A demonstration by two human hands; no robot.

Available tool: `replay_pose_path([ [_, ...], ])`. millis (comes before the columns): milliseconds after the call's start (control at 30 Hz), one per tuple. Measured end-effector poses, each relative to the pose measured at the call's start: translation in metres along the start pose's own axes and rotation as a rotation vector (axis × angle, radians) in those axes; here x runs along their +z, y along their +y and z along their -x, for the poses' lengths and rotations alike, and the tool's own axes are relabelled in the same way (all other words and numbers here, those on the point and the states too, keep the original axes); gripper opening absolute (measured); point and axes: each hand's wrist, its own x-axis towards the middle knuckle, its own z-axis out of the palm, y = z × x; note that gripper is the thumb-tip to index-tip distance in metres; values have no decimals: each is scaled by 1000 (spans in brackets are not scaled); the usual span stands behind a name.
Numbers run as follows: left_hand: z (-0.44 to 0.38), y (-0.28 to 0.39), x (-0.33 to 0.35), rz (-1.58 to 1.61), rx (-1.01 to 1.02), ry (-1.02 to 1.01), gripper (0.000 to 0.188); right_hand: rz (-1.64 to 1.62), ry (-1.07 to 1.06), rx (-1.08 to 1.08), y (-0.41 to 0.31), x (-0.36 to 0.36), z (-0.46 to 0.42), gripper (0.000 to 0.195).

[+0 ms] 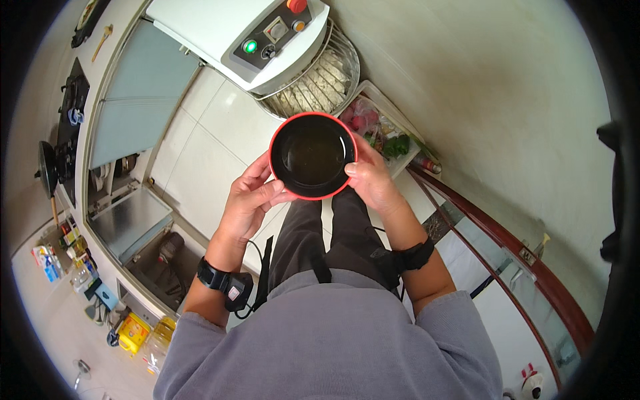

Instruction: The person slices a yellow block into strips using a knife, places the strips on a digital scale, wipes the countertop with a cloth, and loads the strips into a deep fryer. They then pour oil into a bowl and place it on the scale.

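Between my two hands is a round bowl (314, 155), black inside with a red rim, held level in front of me. Clear liquid seems to lie in it, with light glinting on the surface. My left hand (252, 192) grips the left side, thumb near the rim. On the right side, my right hand (372, 175) holds it with the thumb on the rim. Just beyond the bowl stands a white dough mixer (240, 35) with a lit green button. Under its wire guard (327, 75), pale, lumpy dough (312, 85) shows in the mixer bowl.
A crate (407, 127) with bagged vegetables stands by the wall, right of the mixer. A red-brown wooden door (500, 240) with glass is at my right. To the left runs a counter with a stove (72, 125), a wok (47, 167) and bottles; a cabinet below hangs open.
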Motion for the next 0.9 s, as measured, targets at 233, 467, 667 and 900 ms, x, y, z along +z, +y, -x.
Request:
replay_pose_path([
  [233, -26, -39, 18, 55, 51, 137, 46, 34, 9, 41, -20, -43, -6, 65],
  [467, -65, -62, 35, 81, 91, 177, 37, -14, 57, 60, -37, -81, -18, 65],
  [667, -91, -75, 40, 76, 70, 184, 31, 43, 70, 25, -42, -108, -30, 68],
  [900, -112, -91, 42, 138, 51, 173, 29, 61, 79, 19, -43, -125, -38, 71],
])
